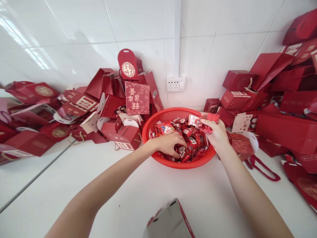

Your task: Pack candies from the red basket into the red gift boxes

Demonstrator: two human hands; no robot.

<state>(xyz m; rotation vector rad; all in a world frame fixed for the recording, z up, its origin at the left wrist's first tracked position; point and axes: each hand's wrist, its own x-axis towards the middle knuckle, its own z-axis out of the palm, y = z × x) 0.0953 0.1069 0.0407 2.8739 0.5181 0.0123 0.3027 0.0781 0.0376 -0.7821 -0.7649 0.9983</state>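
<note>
A red plastic basket (150,149) holds many wrapped candies (192,140), mostly in red wrappers. My left hand (169,144) reaches into it from the left, its bent fingers touching the candies; a gap shows between thumb and forefinger, with nothing visibly gripped. Over the basket's right side, my right hand (216,132) is closed on a few wrapped candies (195,121), one with a white and red wrapper. Its palm side is partly hidden. Nearer to me on the white table stands a box with a grey inner side (170,222), cut off by the bottom edge.
Red gift boxes (29,143) crowd the left, some stacked upright by the wall (137,99). More red boxes (284,109) pile up at the right, near a red ribbon handle (266,168). A socket (176,84) sits on the tiled wall behind the basket.
</note>
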